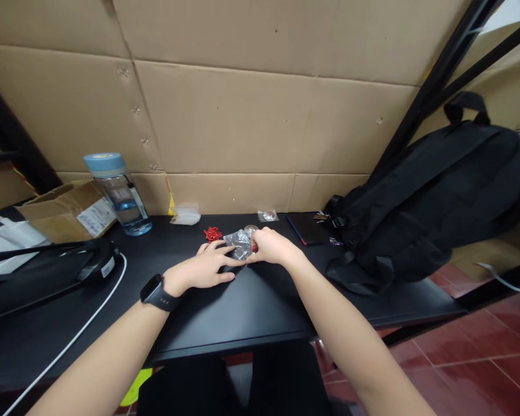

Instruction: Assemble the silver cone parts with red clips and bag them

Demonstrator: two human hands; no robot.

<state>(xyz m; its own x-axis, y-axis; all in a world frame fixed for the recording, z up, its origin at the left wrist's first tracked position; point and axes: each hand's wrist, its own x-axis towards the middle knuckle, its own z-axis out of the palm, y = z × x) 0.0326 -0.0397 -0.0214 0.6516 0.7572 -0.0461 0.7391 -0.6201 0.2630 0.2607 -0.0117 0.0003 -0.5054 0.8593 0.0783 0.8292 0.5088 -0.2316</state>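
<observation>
A small clear plastic bag [239, 245] lies on the black table between my two hands. My left hand [205, 267] is spread flat, palm down, with its fingertips resting at the bag's left and near edge. My right hand [268, 247] is curled closed at the bag's right side. A bit of red [254, 248] shows beside its fingers; the rest of what it grips is hidden. Just behind the bag is a small round clear item [251, 229], partly covered. To the left of the bag sits a pile of red pieces [212, 233].
Along the back are a clear packet [267, 216] and translucent plastic bags [186, 215]. A water bottle [123, 199], an open cardboard box [71, 214], a black case [47, 274] and a white cable [84, 326] occupy the left. A dark flat pad [307, 229] and a black backpack [433, 196] stand right.
</observation>
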